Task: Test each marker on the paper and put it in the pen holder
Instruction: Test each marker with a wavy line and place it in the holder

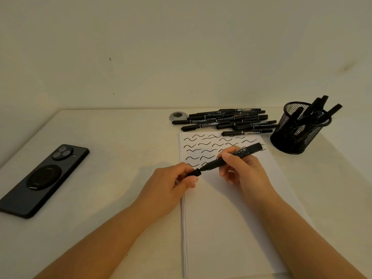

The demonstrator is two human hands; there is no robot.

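Note:
My right hand grips a black marker that slants over the white paper, its tip pointing left. My left hand pinches the marker's black cap right at that tip; whether the cap is on or just off is hard to tell. Rows of black wavy test strokes cover the top of the paper. A pile of several black markers lies beyond the paper. At the right stands a black mesh pen holder with several markers sticking out of it.
A black phone lies face down at the left of the pale table. A round grey cable grommet sits just left of the marker pile. The wall rises right behind the table's far edge.

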